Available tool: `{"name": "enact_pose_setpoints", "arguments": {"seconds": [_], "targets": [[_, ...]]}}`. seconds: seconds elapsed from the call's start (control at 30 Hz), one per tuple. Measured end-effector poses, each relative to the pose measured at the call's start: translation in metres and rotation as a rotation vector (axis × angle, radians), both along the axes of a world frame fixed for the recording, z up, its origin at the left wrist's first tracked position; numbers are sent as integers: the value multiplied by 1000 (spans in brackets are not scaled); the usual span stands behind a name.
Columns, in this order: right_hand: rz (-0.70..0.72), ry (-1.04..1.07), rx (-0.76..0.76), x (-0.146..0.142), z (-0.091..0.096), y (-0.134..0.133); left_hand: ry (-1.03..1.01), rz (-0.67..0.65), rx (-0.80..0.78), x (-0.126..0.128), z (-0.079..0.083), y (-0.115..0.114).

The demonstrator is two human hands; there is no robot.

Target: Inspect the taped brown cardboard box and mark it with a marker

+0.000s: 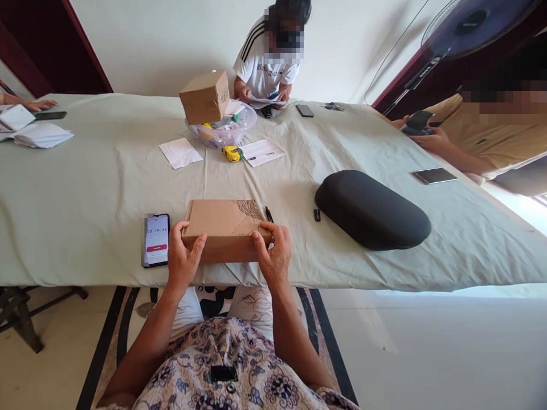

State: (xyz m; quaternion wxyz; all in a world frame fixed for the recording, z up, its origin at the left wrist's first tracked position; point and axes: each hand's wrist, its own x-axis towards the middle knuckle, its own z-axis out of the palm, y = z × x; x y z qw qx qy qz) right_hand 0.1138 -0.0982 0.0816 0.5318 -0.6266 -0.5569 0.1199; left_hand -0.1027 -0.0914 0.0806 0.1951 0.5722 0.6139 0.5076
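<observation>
A brown cardboard box lies flat near the front edge of the table, with dark scribbled lines at the far right of its top. My left hand grips its left end, the thumb on the near edge. At the opposite end my right hand grips it in the same way. A phone showing a running timer lies just left of my left hand. Beyond my right hand are a black marker and, farther right, a small black cap.
A large dark case lies to the right. Farther back, a clear plastic basin bears another cardboard box, near a yellow tape measure and papers. A person sits opposite with papers; others are at both sides.
</observation>
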Motion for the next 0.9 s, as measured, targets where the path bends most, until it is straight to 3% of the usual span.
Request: {"name": "enact_pose_setpoints", "arguments": {"seconds": [0.3, 0.47, 0.63, 0.77, 0.9], "targets": [[2, -7, -134, 6, -15, 1, -42, 38, -40, 8, -9, 4], [4, -142, -176, 3, -20, 1, 142, 23, 3, 19, -14, 1], [-91, -308, -218, -15, -23, -1, 320, 53, -39, 31, -14, -4], [-89, -246, -206, -14, -28, 1, 329, 36, -23, 29, -16, -4], [19, -87, -133, 2, -32, 4, 295, -10, 10, 24, -19, -3]]}}
